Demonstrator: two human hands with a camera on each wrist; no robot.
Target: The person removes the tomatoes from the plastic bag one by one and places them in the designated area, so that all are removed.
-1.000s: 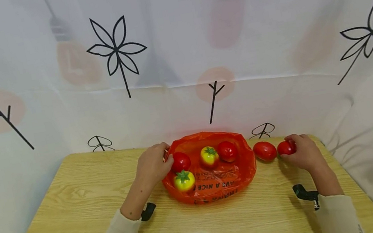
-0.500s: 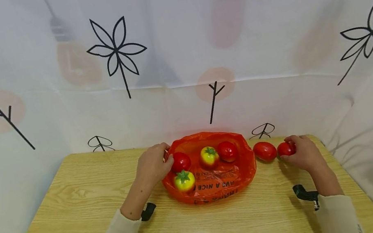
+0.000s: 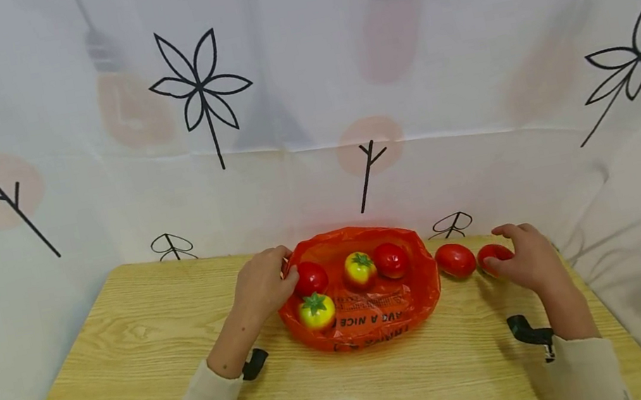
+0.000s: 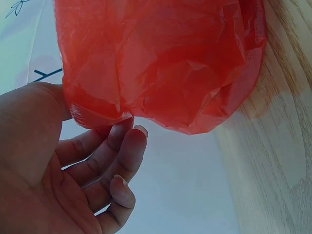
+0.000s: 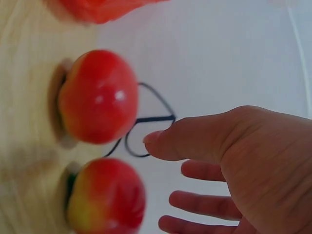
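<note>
My left hand pinches the left rim of a red plastic bag; in the left wrist view its thumb and fingertips meet at the bag's edge. Inside the opened bag lie several tomatoes: two with green leafy tops up, a front one and a middle one, and two red ones, left and right. To the bag's right, two red tomatoes, a nearer one and a farther one, stand side by side. Beside the farther one my right hand has thumb and fingers spread, apart from it.
Everything stands on a light wooden table, the bag and tomatoes near its back edge. A white patterned cloth hangs right behind and along both sides. Each wrist wears a black strap mount, such as the right one.
My right hand has let go of the outer red tomato, spreading its fingers and shifting slightly right. The tomato stays on the table. The left hand keeps its grip on the bag.
</note>
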